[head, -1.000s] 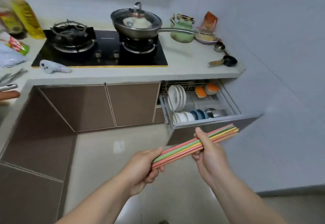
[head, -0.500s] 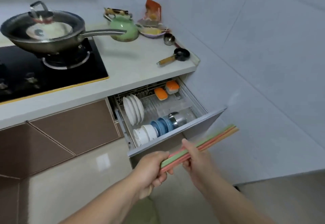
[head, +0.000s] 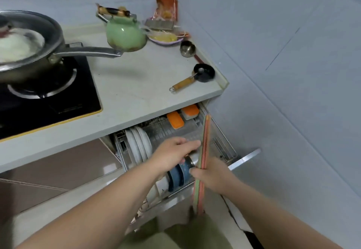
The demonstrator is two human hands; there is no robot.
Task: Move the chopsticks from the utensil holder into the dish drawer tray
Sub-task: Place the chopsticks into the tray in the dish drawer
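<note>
1. We held the chopsticks [head: 204,157] as one bundle in our right hand [head: 212,176], fingers closed around its lower middle; the bundle stood nearly on end above the open drawer [head: 244,158], not yet in the tray.
2. Our left hand [head: 172,156] reached over the blue bowls [head: 178,175], fingers extended and close together, fingertips near the bundle; contact could not be confirmed.
3. We judged that the bundle should be lowered flat along the drawer's right side, tips toward the orange boxes [head: 175,120].
4. The white plates [head: 138,146] stood well to the left.
5. Release was best made only once the bundle rested fully on the wire rack [head: 222,141].
</note>
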